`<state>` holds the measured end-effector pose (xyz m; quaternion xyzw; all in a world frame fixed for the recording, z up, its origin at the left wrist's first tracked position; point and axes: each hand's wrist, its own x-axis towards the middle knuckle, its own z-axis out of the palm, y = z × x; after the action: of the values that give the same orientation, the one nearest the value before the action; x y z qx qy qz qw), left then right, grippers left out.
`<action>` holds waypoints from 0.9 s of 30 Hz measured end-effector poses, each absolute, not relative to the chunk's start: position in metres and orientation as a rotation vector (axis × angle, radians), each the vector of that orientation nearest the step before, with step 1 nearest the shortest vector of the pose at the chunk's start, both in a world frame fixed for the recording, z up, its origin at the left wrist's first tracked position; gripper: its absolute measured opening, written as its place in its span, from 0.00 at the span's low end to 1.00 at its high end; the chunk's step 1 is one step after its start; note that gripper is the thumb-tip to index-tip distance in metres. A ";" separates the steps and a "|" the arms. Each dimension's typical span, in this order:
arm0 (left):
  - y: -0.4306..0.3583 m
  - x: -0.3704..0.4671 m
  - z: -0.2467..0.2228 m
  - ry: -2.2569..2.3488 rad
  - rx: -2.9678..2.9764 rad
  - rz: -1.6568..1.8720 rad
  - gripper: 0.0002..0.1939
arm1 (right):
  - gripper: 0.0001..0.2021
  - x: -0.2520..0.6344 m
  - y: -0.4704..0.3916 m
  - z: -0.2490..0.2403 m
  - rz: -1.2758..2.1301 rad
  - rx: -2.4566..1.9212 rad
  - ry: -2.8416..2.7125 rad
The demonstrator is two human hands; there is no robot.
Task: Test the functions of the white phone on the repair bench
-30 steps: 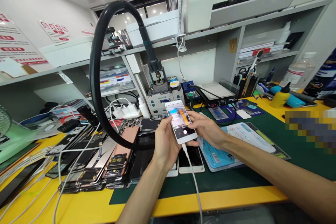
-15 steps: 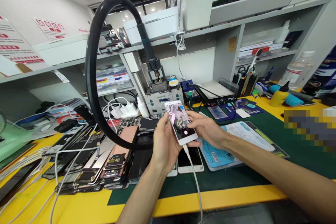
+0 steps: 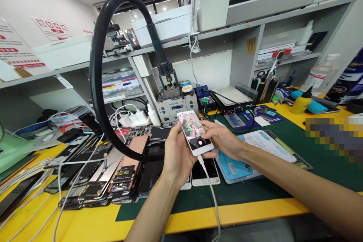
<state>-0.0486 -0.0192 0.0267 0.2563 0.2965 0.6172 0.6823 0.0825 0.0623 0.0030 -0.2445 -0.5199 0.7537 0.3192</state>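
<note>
At the left, pale cables (image 3: 21, 189) lie in loose loops on the yellow tabletop (image 3: 85, 227), with a dark phone (image 3: 17, 196) among them at the near left. Next come stacks of phone parts (image 3: 95, 189), a pink back plate (image 3: 138, 145) on the rightmost of them. A thick black hose (image 3: 95, 68) arches above these stacks, its far end running down to a nozzle over a gray machine (image 3: 167, 109). Left of that machine stand a white power strip (image 3: 138, 118), with plugs in it, and a small white bottle (image 3: 153, 115).

In the middle, the left hand (image 3: 177, 159) has its fingers curled around a white phone (image 3: 194, 130), cradling it from the left and below. The phone is tilted, raised above the near part of a green mat (image 3: 238, 194), its screen lit with a colorful picture. A white cable (image 3: 209, 193) runs from its lower end toward the near edge. Below it lies another phone (image 3: 205, 176), screen dark, partly hidden. The right hand (image 3: 225, 140) grips the white phone's right side, fingers closed against it and thumb over the lower screen.

Further right, a blue packet (image 3: 233, 168) rests on the mat. At the far right are a yellow bottle (image 3: 300, 103) and a clear bottle (image 3: 319, 77) with a white cap.
</note>
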 end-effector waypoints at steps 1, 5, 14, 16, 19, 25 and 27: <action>-0.019 -0.049 0.027 0.665 0.573 1.381 0.28 | 0.19 0.082 0.063 0.002 1.982 -0.646 -1.368; -0.019 -0.049 0.027 0.670 0.568 1.368 0.29 | 0.20 0.082 0.063 0.001 1.981 -0.639 -1.363; -0.020 -0.046 0.023 0.706 0.649 1.499 0.26 | 0.23 0.083 0.061 0.006 1.988 -0.556 -1.375; -0.021 -0.045 0.023 0.725 0.658 1.505 0.26 | 0.24 0.084 0.060 0.007 1.998 -0.545 -1.376; -0.021 -0.044 0.023 0.746 0.667 1.499 0.27 | 0.23 0.084 0.060 0.007 1.995 -0.541 -1.391; -0.021 -0.044 0.022 0.740 0.679 1.496 0.26 | 0.22 0.084 0.060 0.007 1.999 -0.541 -1.413; -0.021 -0.044 0.022 0.736 0.679 1.495 0.26 | 0.22 0.084 0.060 0.007 1.999 -0.537 -1.406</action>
<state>-0.0443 -0.0213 0.0219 0.2954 0.3202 0.6507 0.6219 0.0840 0.0602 0.0070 -0.2036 -0.5335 0.7585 0.3140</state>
